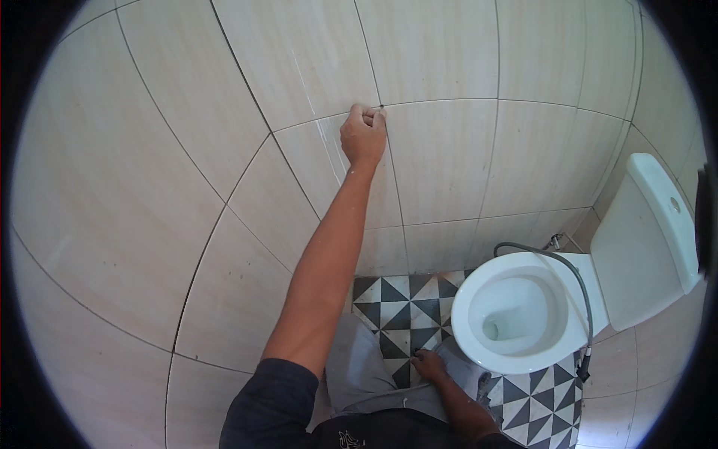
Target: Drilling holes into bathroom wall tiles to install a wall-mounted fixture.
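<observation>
My left hand (363, 136) is raised to the tiled wall (441, 161), its fingers pinched together at a corner where several tile joints meet. Whatever may be between those fingertips is too small to make out. Thin white streaks (329, 144) run down the tile just left of this hand. Low down, my right hand (430, 367) rests at my grey-trousered knee, with its fingers curled in. Its grip is partly hidden, and I cannot see what it holds, if anything.
A white toilet (461, 329) with its bowl uncovered stands to the right, its cistern (643, 247) against the wall. A grey hose (580, 280) lies across the toilet's back, near a small metal valve (555, 241). Black-and-white triangle-patterned tiles cover the floor (410, 288).
</observation>
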`<state>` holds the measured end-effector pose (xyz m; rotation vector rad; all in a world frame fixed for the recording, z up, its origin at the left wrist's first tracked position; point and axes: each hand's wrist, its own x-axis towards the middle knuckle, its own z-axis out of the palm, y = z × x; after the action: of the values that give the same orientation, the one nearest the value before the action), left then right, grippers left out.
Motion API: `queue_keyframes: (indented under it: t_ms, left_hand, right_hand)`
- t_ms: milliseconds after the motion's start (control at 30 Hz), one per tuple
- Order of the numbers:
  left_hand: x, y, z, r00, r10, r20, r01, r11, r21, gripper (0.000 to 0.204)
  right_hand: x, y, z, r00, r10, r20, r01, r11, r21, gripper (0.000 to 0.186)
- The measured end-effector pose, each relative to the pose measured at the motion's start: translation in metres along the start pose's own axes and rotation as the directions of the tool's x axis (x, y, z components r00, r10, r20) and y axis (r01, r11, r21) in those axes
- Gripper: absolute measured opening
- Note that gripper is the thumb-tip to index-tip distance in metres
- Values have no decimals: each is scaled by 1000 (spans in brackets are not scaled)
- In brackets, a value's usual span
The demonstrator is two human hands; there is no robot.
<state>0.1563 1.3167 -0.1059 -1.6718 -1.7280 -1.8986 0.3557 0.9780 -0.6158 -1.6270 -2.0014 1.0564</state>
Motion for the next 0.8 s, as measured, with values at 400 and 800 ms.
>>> queue_keyframes:
  t_ms: [400,800]
  left_hand:
    - [-18,-28,-18,737,662,137,-628,597,499,13]
    - [-14,-62,-15,571,551,609,-637,-171,752,64]
  right_hand:
    - [-40,-8,-11,997,-31,-67,46,972,231,53]
    - [-107,-36,-70,984,155,-88,-140,978,157,39]
